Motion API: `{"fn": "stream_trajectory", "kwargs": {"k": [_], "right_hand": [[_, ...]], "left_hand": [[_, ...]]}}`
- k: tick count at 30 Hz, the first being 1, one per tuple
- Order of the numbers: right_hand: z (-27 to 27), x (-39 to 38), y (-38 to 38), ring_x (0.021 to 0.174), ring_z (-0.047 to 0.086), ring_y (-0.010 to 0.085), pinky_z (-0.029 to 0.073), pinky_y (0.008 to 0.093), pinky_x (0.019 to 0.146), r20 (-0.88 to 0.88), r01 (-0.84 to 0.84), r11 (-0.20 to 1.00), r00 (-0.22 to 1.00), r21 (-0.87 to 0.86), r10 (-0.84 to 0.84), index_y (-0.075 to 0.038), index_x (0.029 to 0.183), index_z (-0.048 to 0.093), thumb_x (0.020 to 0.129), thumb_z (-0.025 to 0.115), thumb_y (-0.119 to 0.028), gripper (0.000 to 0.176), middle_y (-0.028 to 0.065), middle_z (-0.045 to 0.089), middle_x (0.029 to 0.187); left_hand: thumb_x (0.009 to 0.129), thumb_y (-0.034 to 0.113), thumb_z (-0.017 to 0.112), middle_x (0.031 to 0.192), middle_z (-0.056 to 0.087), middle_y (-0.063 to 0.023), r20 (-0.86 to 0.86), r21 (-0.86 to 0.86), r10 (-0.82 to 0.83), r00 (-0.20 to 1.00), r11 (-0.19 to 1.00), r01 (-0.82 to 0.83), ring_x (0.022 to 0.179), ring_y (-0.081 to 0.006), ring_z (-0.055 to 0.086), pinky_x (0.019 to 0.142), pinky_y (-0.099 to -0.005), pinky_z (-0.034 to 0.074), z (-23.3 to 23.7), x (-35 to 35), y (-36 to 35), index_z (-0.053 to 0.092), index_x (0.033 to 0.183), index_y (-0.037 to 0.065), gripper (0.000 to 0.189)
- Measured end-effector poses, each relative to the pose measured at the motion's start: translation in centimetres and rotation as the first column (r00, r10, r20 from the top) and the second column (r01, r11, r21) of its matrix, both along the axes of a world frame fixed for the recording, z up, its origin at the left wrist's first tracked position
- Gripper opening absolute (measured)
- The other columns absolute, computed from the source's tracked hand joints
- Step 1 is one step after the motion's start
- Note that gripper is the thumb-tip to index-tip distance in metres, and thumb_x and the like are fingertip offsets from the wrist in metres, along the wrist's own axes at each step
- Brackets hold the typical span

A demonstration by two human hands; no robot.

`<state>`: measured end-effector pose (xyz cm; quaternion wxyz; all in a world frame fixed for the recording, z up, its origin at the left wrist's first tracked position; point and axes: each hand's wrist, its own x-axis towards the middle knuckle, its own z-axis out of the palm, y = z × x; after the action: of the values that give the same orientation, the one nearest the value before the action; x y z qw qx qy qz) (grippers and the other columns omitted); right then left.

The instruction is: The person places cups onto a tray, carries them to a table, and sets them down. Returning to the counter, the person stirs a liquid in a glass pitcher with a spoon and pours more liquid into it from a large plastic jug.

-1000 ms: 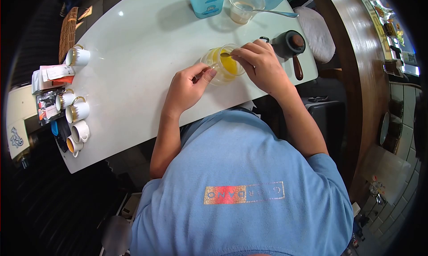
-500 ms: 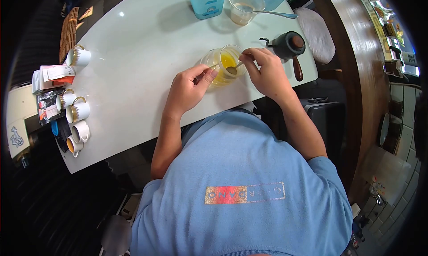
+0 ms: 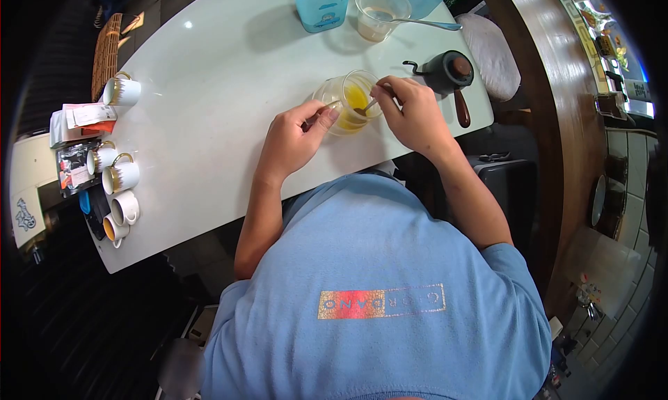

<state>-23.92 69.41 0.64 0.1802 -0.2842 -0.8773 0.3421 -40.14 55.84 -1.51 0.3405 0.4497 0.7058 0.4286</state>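
A clear glass cup with yellow liquid in it is tilted with its mouth toward me, near the table's front edge. My left hand is closed, thumb and fingers pinching the cup's handle on its left side. From the right, my right hand pinches the upper end of a small spoon. The spoon's lower end reaches inside the cup into the yellow liquid, so its bowl is partly hidden.
A black pot-like vessel with a brown handle stands right of the cup. Behind are a blue container and a clear plastic tub with a spoon across it. Several white mugs line the white table's left edge.
The spoon has turned and shifted slightly inside the cup, its bowl showing less now. My right hand moved a little with it; my left hand keeps its grip on the handle.
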Motion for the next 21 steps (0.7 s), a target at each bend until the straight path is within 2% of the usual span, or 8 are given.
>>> {"fn": "stream_trajectory", "kwargs": {"k": [1, 5, 7, 11, 13, 17, 20, 21], "right_hand": [[0.2, -0.1, -0.2, 0.079, 0.057, 0.0274, 0.044, 0.0354, 0.077, 0.072, 0.12, 0.975, 0.992, -0.185, -0.109, -0.001, 0.093, 0.063, 0.082, 0.059, -0.006, 0.013, 0.0115, 0.063, 0.08], [-0.7, -0.1, 0.2, 0.079, 0.057, 0.0274, 0.045, 0.0348, 0.076, -0.032, 0.067, 0.993, 0.997, -0.097, -0.07, -0.001, 0.093, 0.064, 0.083, 0.059, -0.007, 0.012, 0.0115, 0.063, 0.081], [-0.8, -0.2, 0.7, 0.078, 0.056, 0.0258, 0.044, 0.0346, 0.075, -0.035, -0.068, 0.968, 0.996, 0.24, 0.078, -0.003, 0.093, 0.064, 0.083, 0.06, -0.008, 0.012, 0.0096, 0.062, 0.081], [-1.0, -0.5, 1.1, 0.078, 0.054, 0.0243, 0.044, 0.0353, 0.074, -0.098, -0.181, 0.92, 0.969, 0.348, 0.228, -0.004, 0.092, 0.064, 0.082, 0.062, -0.009, 0.012, 0.0077, 0.06, 0.081], [-1.1, -0.5, 1.0, 0.079, 0.052, 0.0216, 0.041, 0.0343, 0.075, -0.082, -0.191, 0.893, 0.966, 0.408, 0.245, -0.007, 0.089, 0.064, 0.08, 0.062, -0.011, 0.01, 0.0025, 0.061, 0.085], [-0.7, -0.1, 0.4, 0.076, 0.053, 0.0242, 0.042, 0.0346, 0.073, -0.065, -0.165, 0.902, 0.976, 0.4, 0.207, -0.006, 0.087, 0.064, 0.08, 0.061, -0.009, 0.008, 0.0056, 0.062, 0.081], [-0.7, 0.0, 0.0, 0.071, 0.054, 0.0277, 0.043, 0.0357, 0.071, -0.13, -0.063, 0.973, 0.987, 0.224, 0.094, -0.003, 0.084, 0.063, 0.081, 0.059, -0.008, 0.007, 0.0097, 0.062, 0.074], [-0.6, 0.0, -0.2, 0.073, 0.055, 0.0273, 0.044, 0.0356, 0.071, -0.087, 0.015, 0.998, 0.996, 0.064, -0.01, -0.002, 0.086, 0.064, 0.081, 0.06, -0.008, 0.008, 0.0103, 0.063, 0.076]], "left_hand": [[0.089, 0.026, 0.06, 0.063, 0.058, -0.0058, -0.009, -0.014, -0.008, 1.0, 1.0, 0.008, 0.055, -0.0088, 0.048, 0.054, -0.0247, 0.042, 0.0, 0.0, 0.0, 0.063, 0.092, 0.0, 0.026], [0.089, 0.026, 0.06, 0.063, 0.058, -0.0059, 0.001, -0.019, -0.016, 1.0, 1.0, 0.016, 0.055, -0.0088, 0.048, 0.055, -0.0248, 0.042, 0.1, 0.0, 0.0, 0.063, 0.092, 0.0, 0.026], [0.09, 0.028, 0.06, 0.066, 0.053, 0.0017, 0.052, -0.019, -0.009, 0.999, 1.0, 0.01, 0.062, -0.0053, 0.042, 0.059, -0.0212, 0.037, 0.1, 0.1, 0.0, 0.063, 0.09, 0.0, 0.028], [0.09, 0.028, 0.06, 0.066, 0.053, 0.0016, 0.058, -0.026, -0.004, 0.998, 1.0, 0.005, 0.062, -0.0054, 0.043, 0.06, -0.0211, 0.038, 0.3, 0.2, 0.0, 0.063, 0.091, 0.001, 0.027], [0.089, 0.025, 0.06, 0.065, 0.06, -0.0061, 0.007, 0.002, -0.002, 1.0, 1.0, 0.002, 0.056, -0.0087, 0.05, 0.056, -0.0245, 0.043, 0.1, 0.0, 0.1, 0.063, 0.093, 0.0, 0.026], [0.089, 0.025, 0.061, 0.065, 0.06, -0.006, 0.012, 0.006, 0.0, 1.0, 1.0, 0.0, 0.056, -0.0085, 0.049, 0.055, -0.0244, 0.043, 0.2, 0.1, 0.1, 0.063, 0.093, 0.0, 0.025], [0.089, 0.025, 0.061, 0.065, 0.06, -0.006, 0.02, -0.011, -0.007, 1.0, 1.0, 0.007, 0.056, -0.0086, 0.049, 0.055, -0.0243, 0.043, -0.1, 0.0, 0.1, 0.063, 0.093, 0.0, 0.025], [0.089, 0.025, 0.061, 0.065, 0.06, -0.0061, 0.021, -0.015, -0.016, 1.0, 1.0, 0.016, 0.056, -0.0087, 0.05, 0.055, -0.0244, 0.043, -0.2, -0.1, 0.0, 0.063, 0.093, 0.0, 0.026]]}}
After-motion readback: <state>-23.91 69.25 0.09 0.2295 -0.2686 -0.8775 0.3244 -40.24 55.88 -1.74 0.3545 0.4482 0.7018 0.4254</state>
